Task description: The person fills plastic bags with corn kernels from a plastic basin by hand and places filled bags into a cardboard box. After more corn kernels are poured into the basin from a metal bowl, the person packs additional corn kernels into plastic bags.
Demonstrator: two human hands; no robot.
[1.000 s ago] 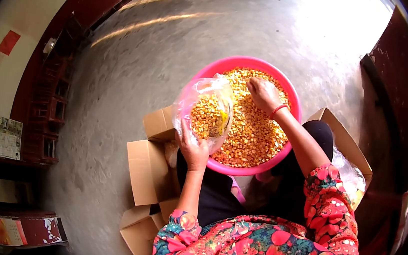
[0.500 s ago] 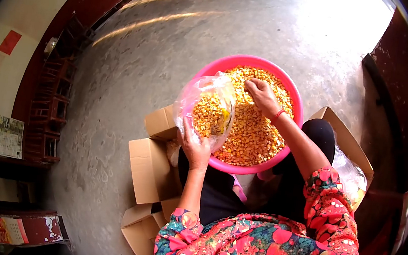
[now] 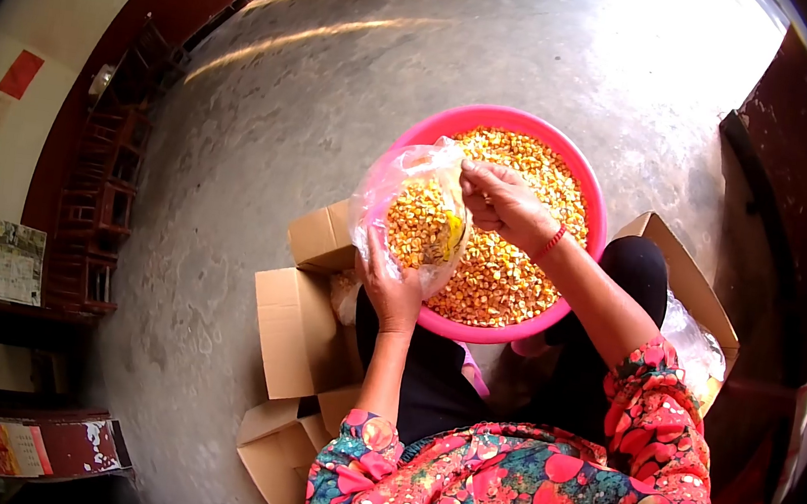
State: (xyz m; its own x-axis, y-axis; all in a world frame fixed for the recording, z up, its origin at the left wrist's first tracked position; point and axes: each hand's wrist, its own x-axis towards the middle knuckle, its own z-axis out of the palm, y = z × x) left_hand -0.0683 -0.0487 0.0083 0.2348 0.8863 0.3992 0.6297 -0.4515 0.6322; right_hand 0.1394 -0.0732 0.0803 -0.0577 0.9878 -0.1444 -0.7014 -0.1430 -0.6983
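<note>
My left hand (image 3: 390,285) grips a clear plastic bag (image 3: 367,193) by its lower left side. Inside the bag lie yellow-orange corn kernels (image 3: 417,219) and a yellow and brown patch at the right. The bag leans over the left part of a pink basin (image 3: 600,200), which is full of corn kernels (image 3: 495,282). My right hand (image 3: 508,204), with a red band at the wrist, is closed in a pinch at the bag's upper right rim. What its fingertips hold, if anything, is hidden.
Open cardboard boxes (image 3: 296,324) stand to the left of my legs. Another cardboard box (image 3: 686,259) at the right holds clear plastic bags (image 3: 692,340). The basin is between my knees above a concrete floor (image 3: 227,232). Wooden stools (image 3: 94,217) line the left wall.
My right hand has moved left from above the corn in the basin to the bag's rim, its fingers still pinched. My left hand and the bag have hardly moved.
</note>
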